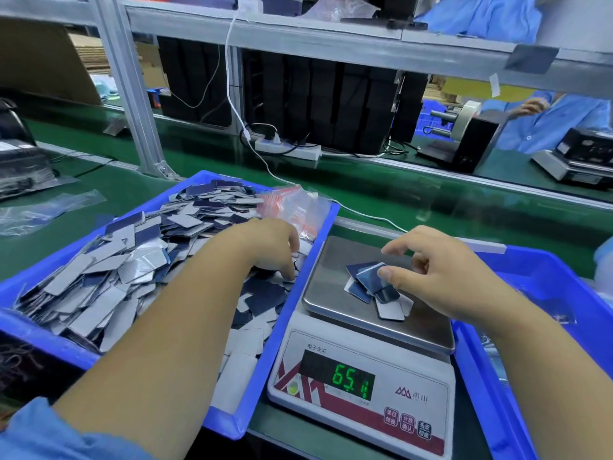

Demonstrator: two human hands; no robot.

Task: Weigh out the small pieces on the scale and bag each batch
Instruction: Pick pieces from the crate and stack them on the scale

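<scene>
Scale [365,333] is landmark, readout lit. Small batch [374,287] of flat pieces lies on pan, fanned, long edges running toward lower right. Right hand [441,277] over pan, thumb and forefinger loosely curved about top piece; whether pinching or just letting go, cannot tell. Left hand [265,250] left of scale, fingers curled down into pile [132,254] in tray [232,423], grasping pieces. Bags [295,207] behind left hand, at tray's far corner. Left hand nearer stock; right nearer pan. Likely next: add pieces, moving rightward to pan.
</scene>
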